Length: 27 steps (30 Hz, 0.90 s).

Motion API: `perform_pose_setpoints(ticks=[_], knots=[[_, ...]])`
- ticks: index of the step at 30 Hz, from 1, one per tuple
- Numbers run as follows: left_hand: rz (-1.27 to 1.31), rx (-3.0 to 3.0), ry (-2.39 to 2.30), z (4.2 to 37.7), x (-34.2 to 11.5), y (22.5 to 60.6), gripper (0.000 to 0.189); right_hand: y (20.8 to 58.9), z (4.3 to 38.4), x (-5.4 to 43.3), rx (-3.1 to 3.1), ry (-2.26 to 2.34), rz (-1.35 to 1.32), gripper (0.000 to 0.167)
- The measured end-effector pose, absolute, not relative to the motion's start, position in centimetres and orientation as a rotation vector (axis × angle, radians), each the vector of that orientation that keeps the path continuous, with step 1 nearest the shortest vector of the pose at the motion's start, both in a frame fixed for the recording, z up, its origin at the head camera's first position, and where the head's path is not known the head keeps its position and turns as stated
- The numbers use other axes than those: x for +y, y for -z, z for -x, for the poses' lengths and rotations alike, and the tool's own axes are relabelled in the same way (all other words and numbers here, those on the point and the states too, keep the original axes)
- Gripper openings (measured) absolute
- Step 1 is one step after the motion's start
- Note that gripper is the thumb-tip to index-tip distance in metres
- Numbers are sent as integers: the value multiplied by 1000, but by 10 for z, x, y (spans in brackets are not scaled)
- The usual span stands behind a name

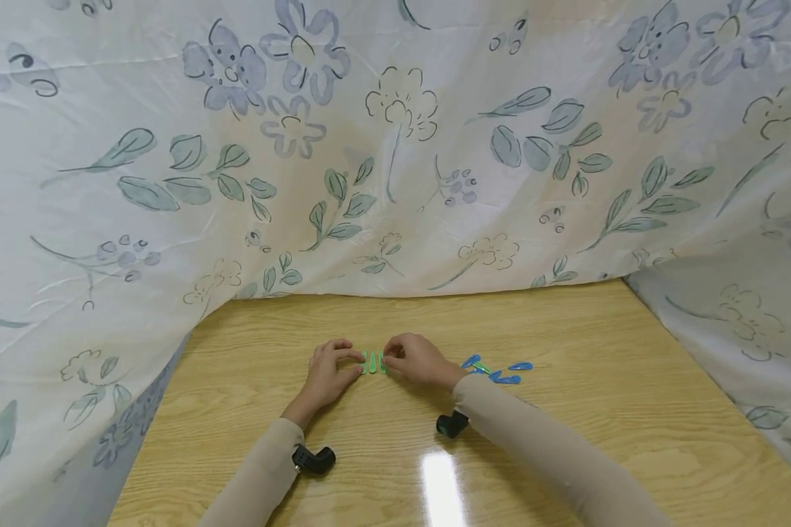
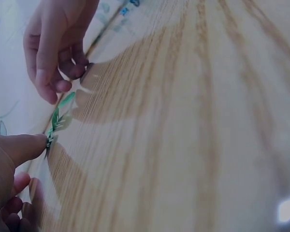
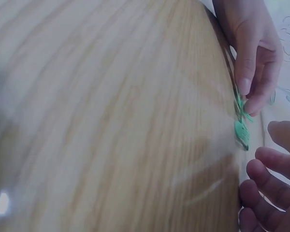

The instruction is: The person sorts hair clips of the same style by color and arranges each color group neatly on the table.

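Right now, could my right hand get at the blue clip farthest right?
Probably yes: the right hand seems to hold nothing, and the blue clip lies uncovered on the table, slightly apart from the other clips. The hand would likely need to swing right.

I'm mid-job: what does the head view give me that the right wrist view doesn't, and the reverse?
Head only: the blue clips to the right with a loose green clip among them, plus both beige sleeves.

Right wrist only: a close look at the right hand with its fingers in a row, several hidden from the head view, and a visible gap to the nearest green piece.

Both: both hands, including the left hand, the green clips between them, the wooden table and the floral cloth.
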<state>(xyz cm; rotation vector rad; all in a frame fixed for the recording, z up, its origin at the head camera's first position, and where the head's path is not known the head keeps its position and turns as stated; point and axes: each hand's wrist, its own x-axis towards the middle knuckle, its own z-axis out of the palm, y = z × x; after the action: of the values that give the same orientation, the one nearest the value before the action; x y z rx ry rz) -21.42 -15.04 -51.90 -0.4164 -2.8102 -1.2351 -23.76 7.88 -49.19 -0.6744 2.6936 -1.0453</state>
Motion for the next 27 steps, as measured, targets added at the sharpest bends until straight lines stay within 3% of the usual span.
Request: perform_pose_setpoints(ticks=[27], knots=[[395,-2825,1227,210,-147,521,13,463,221,140,2644,1007,790,20]])
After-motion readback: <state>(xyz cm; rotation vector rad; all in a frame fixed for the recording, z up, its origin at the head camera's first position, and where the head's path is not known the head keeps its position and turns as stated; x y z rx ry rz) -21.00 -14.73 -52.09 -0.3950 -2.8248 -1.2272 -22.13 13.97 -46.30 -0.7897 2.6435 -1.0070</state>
